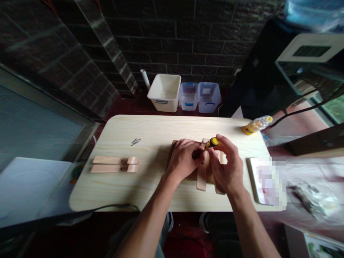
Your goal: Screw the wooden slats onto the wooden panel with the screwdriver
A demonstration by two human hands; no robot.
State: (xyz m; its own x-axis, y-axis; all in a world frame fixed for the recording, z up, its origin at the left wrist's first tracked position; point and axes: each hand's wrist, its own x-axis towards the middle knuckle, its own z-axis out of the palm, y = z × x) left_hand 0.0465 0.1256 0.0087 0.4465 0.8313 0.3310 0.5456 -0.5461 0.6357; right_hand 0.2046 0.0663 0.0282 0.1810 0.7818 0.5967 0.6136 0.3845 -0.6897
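Observation:
A screwdriver (pixel 214 142) with a yellow and black handle is in the fingers of my right hand (pixel 228 166), held tilted over the wooden pieces. My left hand (pixel 184 157) is curled over a brown wooden block (pixel 170 154), its thumb and forefinger close to the screwdriver's lower end. The screwdriver's tip is hidden by the fingers. A light wooden strip (pixel 201 181) lies across the block beneath both hands, and a second strip (pixel 219 188) sits under my right hand. Dark holes show on the strips.
Two wooden pieces with curved ends (pixel 110 168) lie at the table's left, near several loose screws (pixel 135 141). A clear bottle with yellow ends (pixel 258 125) and a phone (pixel 264 181) are on the right. Beyond the table (pixel 150 125) stand a cream bin (pixel 164 87) and two clear bins.

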